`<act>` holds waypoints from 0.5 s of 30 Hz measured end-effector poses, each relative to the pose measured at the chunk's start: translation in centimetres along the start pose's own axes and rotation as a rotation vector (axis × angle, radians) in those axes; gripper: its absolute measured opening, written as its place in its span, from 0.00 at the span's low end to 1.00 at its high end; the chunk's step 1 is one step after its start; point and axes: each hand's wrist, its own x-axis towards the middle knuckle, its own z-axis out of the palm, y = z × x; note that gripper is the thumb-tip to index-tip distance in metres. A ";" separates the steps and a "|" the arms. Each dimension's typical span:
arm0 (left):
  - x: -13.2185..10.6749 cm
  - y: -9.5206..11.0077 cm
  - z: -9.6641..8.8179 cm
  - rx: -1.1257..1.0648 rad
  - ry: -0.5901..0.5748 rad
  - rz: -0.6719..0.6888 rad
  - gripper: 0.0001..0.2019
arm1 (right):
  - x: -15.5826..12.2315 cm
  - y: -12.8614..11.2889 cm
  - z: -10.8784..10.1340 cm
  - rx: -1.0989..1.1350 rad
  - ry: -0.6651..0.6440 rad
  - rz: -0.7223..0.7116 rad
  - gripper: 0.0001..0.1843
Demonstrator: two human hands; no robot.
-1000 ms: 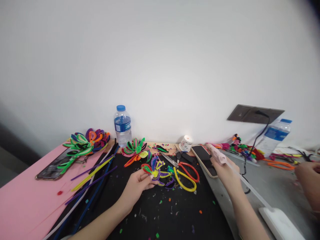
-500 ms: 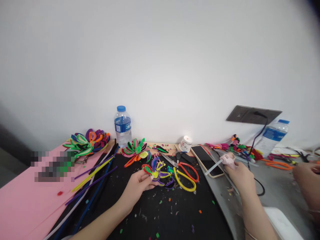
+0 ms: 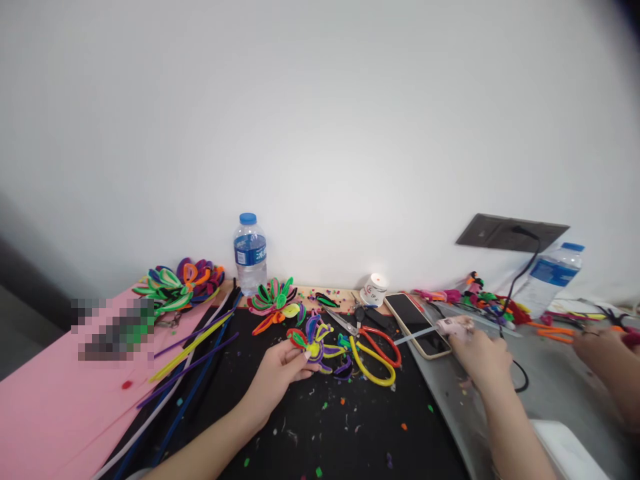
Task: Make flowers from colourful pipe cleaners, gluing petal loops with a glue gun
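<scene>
Since a second ago, the pink tool (image 3: 456,327) in the right hand (image 3: 483,357) has swung round, its pale stick (image 3: 417,334) now crossing the phone (image 3: 407,312). Leftmost, yellow pipe cleaners (image 3: 193,347) straddle the black mat's (image 3: 300,433) left edge; a bottle (image 3: 251,265) stands at the tabletop's back edge. Mid-mat, the left hand (image 3: 281,367) pinches a purple-and-yellow flower (image 3: 314,348) between thumb and fingers. Scissors (image 3: 362,331) lie just right of it. Beyond the mat's right edge, the right hand's fingers are wrapped around the tool. Farthest right is another person's hand (image 3: 597,350).
</scene>
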 end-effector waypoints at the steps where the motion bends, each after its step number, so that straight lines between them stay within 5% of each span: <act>1: 0.0 0.1 0.0 -0.001 0.004 0.004 0.17 | -0.5 -0.7 -0.5 -0.008 0.027 -0.003 0.29; 5: -0.1 0.4 0.0 -0.021 0.036 0.021 0.17 | -3.0 -4.7 -2.3 0.206 0.154 -0.254 0.22; 10: 0.2 0.4 -0.3 -0.050 0.087 0.064 0.18 | -7.0 -10.9 -2.8 0.545 -0.328 -0.787 0.14; 15: 0.5 0.2 -0.7 -0.061 0.124 0.086 0.17 | -9.5 -14.7 -1.0 0.523 -0.529 -0.996 0.13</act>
